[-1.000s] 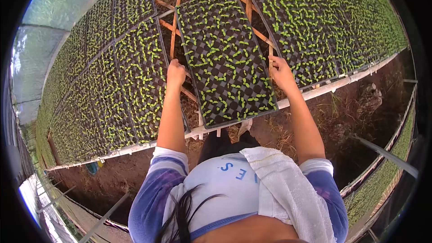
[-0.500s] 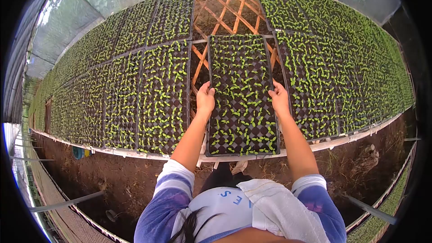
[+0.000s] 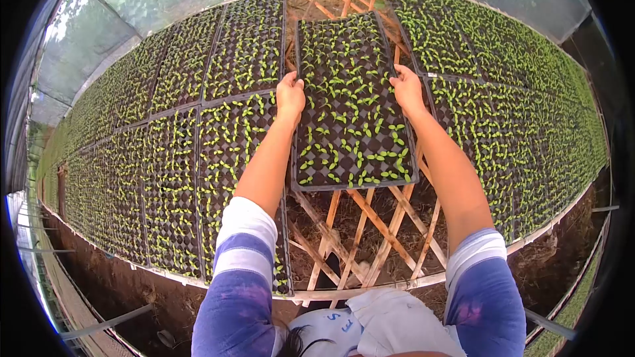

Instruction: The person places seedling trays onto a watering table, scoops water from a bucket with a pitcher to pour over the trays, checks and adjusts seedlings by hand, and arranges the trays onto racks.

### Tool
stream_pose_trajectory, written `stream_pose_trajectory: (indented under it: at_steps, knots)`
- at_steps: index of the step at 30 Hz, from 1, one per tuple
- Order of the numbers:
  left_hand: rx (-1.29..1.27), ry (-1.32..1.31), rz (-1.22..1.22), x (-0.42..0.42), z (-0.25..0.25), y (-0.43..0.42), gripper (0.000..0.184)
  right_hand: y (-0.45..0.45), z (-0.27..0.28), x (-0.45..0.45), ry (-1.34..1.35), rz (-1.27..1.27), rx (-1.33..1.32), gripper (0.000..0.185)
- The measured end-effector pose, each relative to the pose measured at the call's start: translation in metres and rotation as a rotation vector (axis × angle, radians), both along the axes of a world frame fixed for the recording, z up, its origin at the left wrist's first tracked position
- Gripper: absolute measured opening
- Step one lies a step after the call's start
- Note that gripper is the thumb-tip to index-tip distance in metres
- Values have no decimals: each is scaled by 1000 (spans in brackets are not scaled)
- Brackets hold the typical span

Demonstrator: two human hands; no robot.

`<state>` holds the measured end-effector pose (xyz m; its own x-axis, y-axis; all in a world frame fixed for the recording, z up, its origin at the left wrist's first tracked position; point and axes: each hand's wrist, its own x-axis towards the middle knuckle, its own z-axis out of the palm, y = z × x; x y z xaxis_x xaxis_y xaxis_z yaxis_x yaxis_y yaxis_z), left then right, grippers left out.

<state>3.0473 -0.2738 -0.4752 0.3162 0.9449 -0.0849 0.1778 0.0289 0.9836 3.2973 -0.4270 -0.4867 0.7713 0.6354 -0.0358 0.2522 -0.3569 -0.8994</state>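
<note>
Between my two hands is a black seedling tray (image 3: 350, 102), its cells filled with dark soil and small green seedlings. My left hand (image 3: 290, 96) grips the tray's left edge, and my right hand (image 3: 407, 90) grips the right edge, thumbs on the rim side and the other fingers mostly hidden. The tray sits over the gap in the rows, above a wooden lattice (image 3: 367, 231). Its far end covers part of the lattice at the back; the near end is clear of the bench's front edge.
Seedling trays (image 3: 238, 152) stand in rows left of the gap, and more trays (image 3: 463, 132) to the right. A pale bench edge (image 3: 370, 291) runs along the front. Behind are translucent sheeting (image 3: 86, 53) and greenery. Brown soil shows below the bench.
Both hands have carried the seedling tray forward, away from my body. Lattice once under its near end now shows, and the far lattice is largely covered.
</note>
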Motion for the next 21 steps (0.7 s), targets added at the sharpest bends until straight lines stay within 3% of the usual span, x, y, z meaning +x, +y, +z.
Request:
stream_pose_trajectory:
  at_steps: [6,8,11,13,14,16,18,20,21]
  knots:
    - [12,100,35,39,-30,97,45,94,-19,37,-110,30,-102,49]
    - [89,282,-29,40,-59,125,51,101,-35,48,-79,65,-104,50]
    - [-25,526,-116,20,-34,110,49,86,-67,68,138,13,113,53]
    - [-29,704,-160,14,-25,93,43,64,-88,71,524,13,-126,52]
    - [-31,704,-157,15,-40,98,43,52,-83,61,509,62,-110,50]
    - [-50,204,32,25,-93,122,39,52,-53,36,376,86,21,46]
    - [12,173,-42,33,-95,132,43,71,-38,24,238,42,64,46]
    - [376,221,38,45,-93,137,43,88,-29,25,100,-2,107,45]
    - [357,292,47,48,-66,127,42,97,-26,29,-65,12,33,45]
